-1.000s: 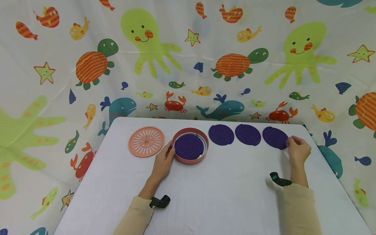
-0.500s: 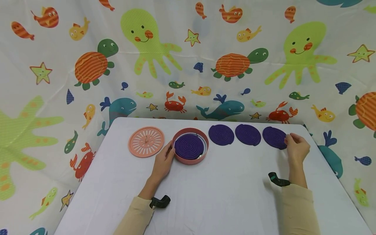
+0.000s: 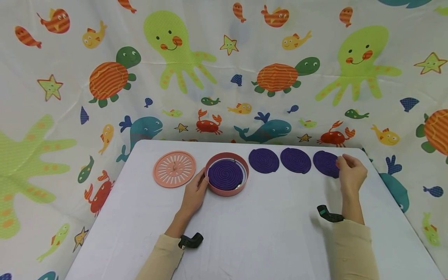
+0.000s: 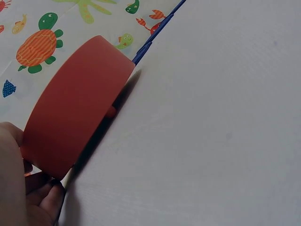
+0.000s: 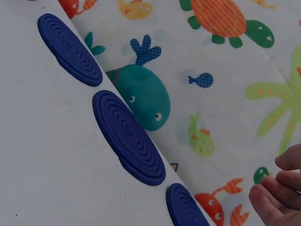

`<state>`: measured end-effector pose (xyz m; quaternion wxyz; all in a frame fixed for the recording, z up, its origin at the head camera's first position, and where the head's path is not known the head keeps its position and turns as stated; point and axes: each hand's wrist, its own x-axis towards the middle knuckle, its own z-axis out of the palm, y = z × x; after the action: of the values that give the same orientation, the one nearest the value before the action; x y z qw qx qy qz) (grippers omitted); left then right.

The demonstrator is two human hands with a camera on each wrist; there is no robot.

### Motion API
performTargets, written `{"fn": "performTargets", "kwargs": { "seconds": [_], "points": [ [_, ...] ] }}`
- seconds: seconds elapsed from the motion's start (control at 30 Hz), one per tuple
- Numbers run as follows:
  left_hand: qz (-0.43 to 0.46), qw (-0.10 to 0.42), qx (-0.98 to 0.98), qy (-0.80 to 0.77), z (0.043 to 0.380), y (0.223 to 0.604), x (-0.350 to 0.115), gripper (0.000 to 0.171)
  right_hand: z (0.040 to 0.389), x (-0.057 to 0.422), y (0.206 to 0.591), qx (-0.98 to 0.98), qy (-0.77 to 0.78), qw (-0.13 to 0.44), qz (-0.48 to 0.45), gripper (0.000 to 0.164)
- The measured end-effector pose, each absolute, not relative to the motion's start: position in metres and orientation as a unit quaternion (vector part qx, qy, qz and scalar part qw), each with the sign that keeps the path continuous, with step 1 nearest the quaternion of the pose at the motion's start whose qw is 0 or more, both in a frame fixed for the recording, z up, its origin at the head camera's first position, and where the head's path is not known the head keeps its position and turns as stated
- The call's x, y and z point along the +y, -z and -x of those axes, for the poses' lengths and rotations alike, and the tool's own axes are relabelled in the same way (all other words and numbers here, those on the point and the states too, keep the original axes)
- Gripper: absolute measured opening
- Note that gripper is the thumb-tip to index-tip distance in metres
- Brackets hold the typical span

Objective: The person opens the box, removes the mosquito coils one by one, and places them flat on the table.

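Note:
My left hand (image 3: 195, 193) grips the near-left side of a round pink mosquito coil holder (image 3: 226, 193). Inside it lies a purple mosquito coil (image 3: 225, 175). The holder's outer wall (image 4: 77, 108) shows tilted in the left wrist view, fingers curled at its lower end. To the right, three purple coils lie in a row: a left coil (image 3: 264, 160), a middle coil (image 3: 295, 160) and a right coil (image 3: 325, 163). My right hand (image 3: 351, 175) hovers at the right coil's right edge, covering part of it. In the right wrist view, its loosely curled fingers (image 5: 265, 200) hold nothing.
A pink slotted lid (image 3: 174, 169) with a small central prong lies left of the holder. Everything stands near the back edge of a white table (image 3: 266, 233). Behind it hangs a curtain (image 3: 217, 66) printed with sea animals.
My right hand has let go of the right coil's edge and shifted slightly left and up over it. My left hand and the holder have stayed put.

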<state>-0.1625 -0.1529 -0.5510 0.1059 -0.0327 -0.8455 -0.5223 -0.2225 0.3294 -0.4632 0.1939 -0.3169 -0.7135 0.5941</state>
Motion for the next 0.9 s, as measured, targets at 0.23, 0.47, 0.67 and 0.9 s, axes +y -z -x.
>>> {"fn": "performTargets", "kwargs": {
  "seconds": [0.23, 0.47, 0.67, 0.9],
  "points": [
    [0.032, 0.109, -0.844, 0.525, 0.162, 0.550, -0.153, 0.050, 0.220, 0.320, 0.458, -0.749, -0.552, 0.201, 0.307, 0.041],
    [0.034, 0.103, -0.839, 0.533, 0.163, 0.550, -0.153, 0.051, 0.218, 0.310, 0.453, -0.762, -0.540, 0.204, 0.293, 0.042],
    [0.041, 0.116, -0.835, 0.537, 0.165, 0.550, -0.153, 0.050, 0.216, 0.302, 0.449, -0.770, -0.533, 0.227, 0.267, 0.041],
    [0.041, 0.115, -0.835, 0.536, 0.165, 0.551, -0.154, 0.049, 0.218, 0.295, 0.447, -0.767, -0.543, 0.228, 0.255, 0.039]
  ]
}}
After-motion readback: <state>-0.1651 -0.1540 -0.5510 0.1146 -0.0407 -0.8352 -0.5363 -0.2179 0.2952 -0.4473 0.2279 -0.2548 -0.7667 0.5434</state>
